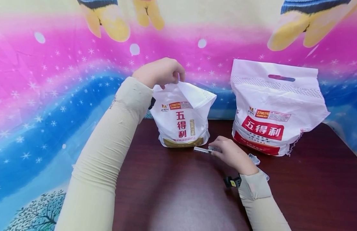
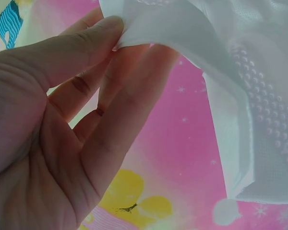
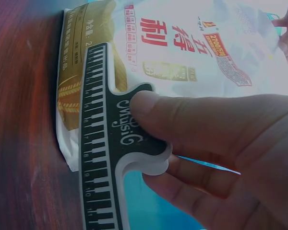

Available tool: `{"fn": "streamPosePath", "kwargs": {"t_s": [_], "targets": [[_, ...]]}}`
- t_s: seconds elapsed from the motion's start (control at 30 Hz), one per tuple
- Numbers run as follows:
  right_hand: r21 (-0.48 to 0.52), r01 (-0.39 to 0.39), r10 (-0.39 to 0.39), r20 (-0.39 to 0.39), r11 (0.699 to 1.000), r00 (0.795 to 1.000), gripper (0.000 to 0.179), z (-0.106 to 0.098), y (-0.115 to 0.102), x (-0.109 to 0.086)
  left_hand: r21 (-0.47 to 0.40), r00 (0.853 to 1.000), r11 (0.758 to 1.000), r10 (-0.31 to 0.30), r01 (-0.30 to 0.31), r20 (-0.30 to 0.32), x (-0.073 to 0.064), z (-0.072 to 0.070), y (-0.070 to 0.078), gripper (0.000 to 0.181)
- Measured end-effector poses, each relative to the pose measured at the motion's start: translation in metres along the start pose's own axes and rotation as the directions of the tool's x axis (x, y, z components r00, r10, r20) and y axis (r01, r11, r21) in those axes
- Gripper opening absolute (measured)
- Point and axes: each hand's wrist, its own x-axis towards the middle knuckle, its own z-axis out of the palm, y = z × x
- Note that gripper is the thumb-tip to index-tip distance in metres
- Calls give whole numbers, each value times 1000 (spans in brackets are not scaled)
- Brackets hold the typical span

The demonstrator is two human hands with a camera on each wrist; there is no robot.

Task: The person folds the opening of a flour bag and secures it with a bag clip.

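A white flour bag (image 1: 181,118) with red lettering and a gold band stands upright on the table. My left hand (image 1: 161,72) pinches its top edge between thumb and fingers. In the left wrist view, the folded white bag top (image 2: 182,28) hangs from those fingertips. Low in front of the bag, my right hand (image 1: 231,154) grips a piano-key music clip (image 3: 117,129) by its handle, thumb on the dark "Music" face. The clip's long jaw lies across the lower bag in the right wrist view.
A second, larger flour bag (image 1: 273,118) with a cut-out handle and red label stands at the right. Another clip (image 1: 263,173) lies partly hidden behind my right wrist on the dark wooden table (image 1: 172,192). A printed cloth (image 1: 65,96) hangs behind.
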Motion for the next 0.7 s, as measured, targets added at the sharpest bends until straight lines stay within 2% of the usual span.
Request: {"fn": "streamPosePath", "kwargs": {"t_s": [0.47,0.7], "targets": [[-19,45,-46,-107,999,993,34,-3,-8,-6,17,1000,1000,-1,1,-2,0,0,0,27],[-20,61,-63,-127,998,990,33,-5,-10,-7,47,1000,999,-8,8,-2,0,-1,1,28]]}}
